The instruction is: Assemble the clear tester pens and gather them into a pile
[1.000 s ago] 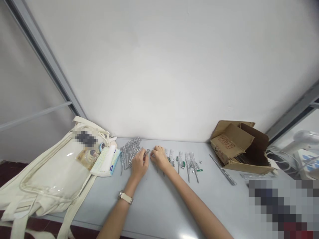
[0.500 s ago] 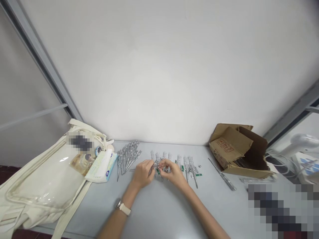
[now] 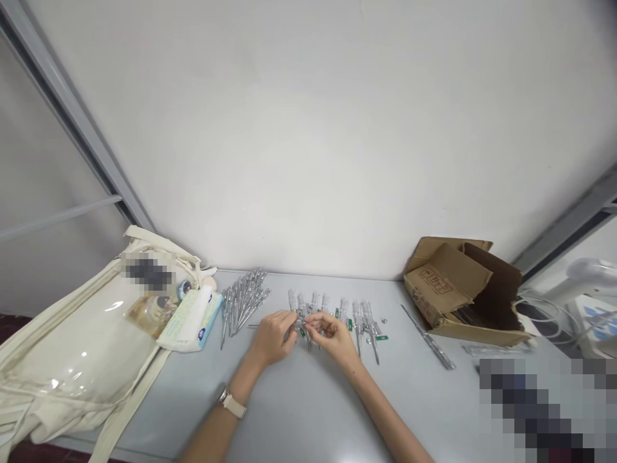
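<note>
My left hand (image 3: 274, 335), with a watch on its wrist, is closed around a screwdriver with a thin metal shaft (image 3: 253, 326) that sticks out to the left. Close against it, my right hand (image 3: 332, 335) pinches at the handle end with thumb and forefinger; whatever small part sits between those fingertips is too small to make out. Behind and beside both hands lie several clear-handled screwdrivers (image 3: 367, 316) in a row, with small green strips (image 3: 382, 337) and tiny metal parts (image 3: 384, 320) among them.
To the left lie a pile of screwdrivers (image 3: 243, 299), a tissue pack (image 3: 190, 319) and a clear-fronted cream bag (image 3: 81, 341). On the right are a long wrapped bundle (image 3: 429, 337) and an open cardboard box (image 3: 463, 292). A wall (image 3: 308, 141) rises behind the table.
The view has shifted slightly. Both hands stay together at the same spot, and my right fingertips have moved a little at the screwdriver's end.
</note>
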A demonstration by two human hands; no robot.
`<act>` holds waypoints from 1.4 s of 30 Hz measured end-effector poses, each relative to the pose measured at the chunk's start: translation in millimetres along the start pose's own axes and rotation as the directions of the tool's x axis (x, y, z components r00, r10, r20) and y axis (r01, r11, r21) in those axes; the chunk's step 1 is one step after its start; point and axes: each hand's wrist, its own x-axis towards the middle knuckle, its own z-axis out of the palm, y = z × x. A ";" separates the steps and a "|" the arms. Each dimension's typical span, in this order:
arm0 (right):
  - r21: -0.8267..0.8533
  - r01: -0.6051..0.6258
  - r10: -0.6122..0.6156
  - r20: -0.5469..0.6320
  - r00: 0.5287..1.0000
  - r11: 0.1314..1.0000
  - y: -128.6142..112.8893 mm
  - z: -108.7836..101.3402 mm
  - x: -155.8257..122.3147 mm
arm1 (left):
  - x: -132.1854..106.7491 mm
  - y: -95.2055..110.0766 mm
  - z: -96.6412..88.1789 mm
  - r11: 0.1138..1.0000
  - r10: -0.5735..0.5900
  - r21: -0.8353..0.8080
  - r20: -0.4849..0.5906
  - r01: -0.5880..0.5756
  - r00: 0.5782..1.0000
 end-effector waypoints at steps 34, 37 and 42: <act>0.467 -0.350 0.280 0.215 0.936 0.812 -17.4 10.3 -12.4 | -4.3 6.6 -2.6 0.981 0.107 -0.153 -0.080 -0.118 0.991; 0.446 -0.354 0.260 0.259 0.930 0.822 -15.4 9.6 -13.0 | -4.3 7.7 -1.1 0.977 0.116 -0.164 -0.104 -0.132 0.988; 0.421 -0.331 0.197 0.330 0.923 0.845 -14.2 9.7 -14.3 | -4.3 7.9 1.2 0.974 0.152 -0.146 -0.154 -0.174 0.976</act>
